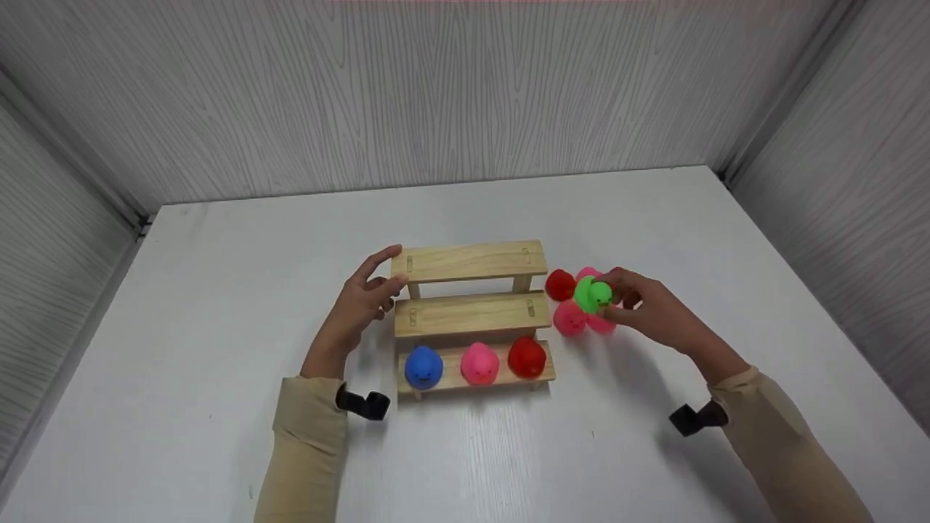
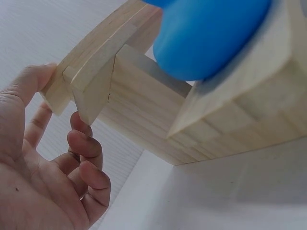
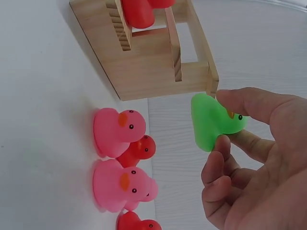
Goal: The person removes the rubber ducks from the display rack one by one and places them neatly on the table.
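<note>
A three-tier wooden shelf [image 1: 472,314] stands on the white table. On its lowest tier sit a blue rubber duck [image 1: 423,367], a pink rubber duck [image 1: 479,364] and a red rubber duck [image 1: 527,357]. My left hand [image 1: 363,294] grips the left end of the top board between thumb and index finger, its other fingers curled below. To the right of the shelf, my right hand [image 1: 650,309] pinches a green rubber duck [image 3: 213,122] above the other ducks. In the right wrist view the green duck is off the table.
Several pink and red ducks stand on the table right of the shelf, among them a pink duck [image 3: 117,132] and a red duck [image 1: 560,285]. Grey wood-grain panels [image 1: 436,94] enclose the table at the back and sides.
</note>
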